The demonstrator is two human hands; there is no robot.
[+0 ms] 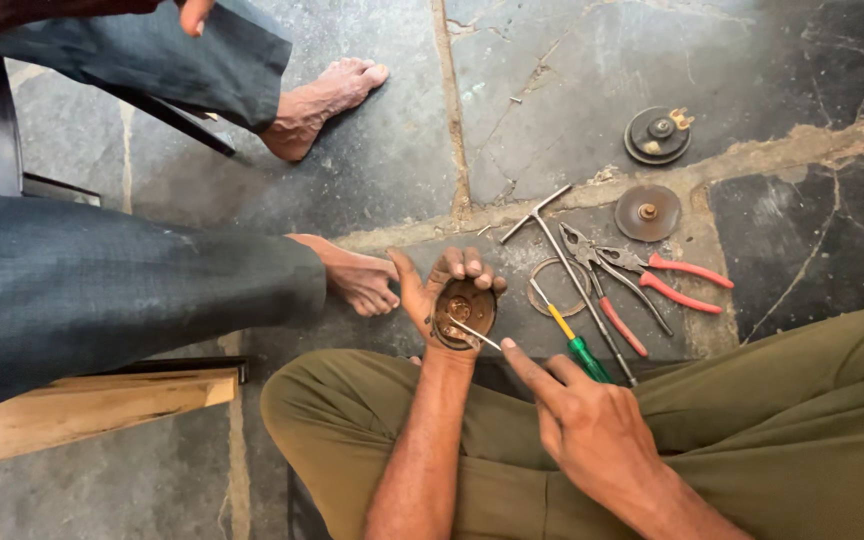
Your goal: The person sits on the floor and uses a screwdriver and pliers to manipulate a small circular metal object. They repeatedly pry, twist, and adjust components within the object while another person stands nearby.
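Cupping a round brown metal part (464, 312) in the palm, the left hand (442, 300) sits near the middle of the head view, fingers curled up around the part's far rim and thumb spread to the left. The part is a shallow rusty dish with small fittings inside. The right hand (582, 420), nearer and to the right, is closed around a thin metal tool (474, 334), index finger stretched along it; the tool's tip rests inside the dish. Both forearms rise from the near edge, above crossed legs in olive trousers (772, 420).

On the stone floor (552, 90) just right of the left hand lies a screwdriver with a green and yellow handle (572, 340), and beside it a long T-shaped wrench (572, 280). A thin wire ring (557, 285) lies on the floor under these. Further right are two pairs of red-handled pliers (642, 285), lying side by side and partly crossed. Far right of them sits a flat brown disc (648, 212), and beyond that a dark round part with a brass fitting (658, 135).

To the left, another person sits in dark grey trousers (102, 300), bare feet (352, 275) on the floor, one foot just beside the left hand. A wooden plank (82, 410) lies at the near left.
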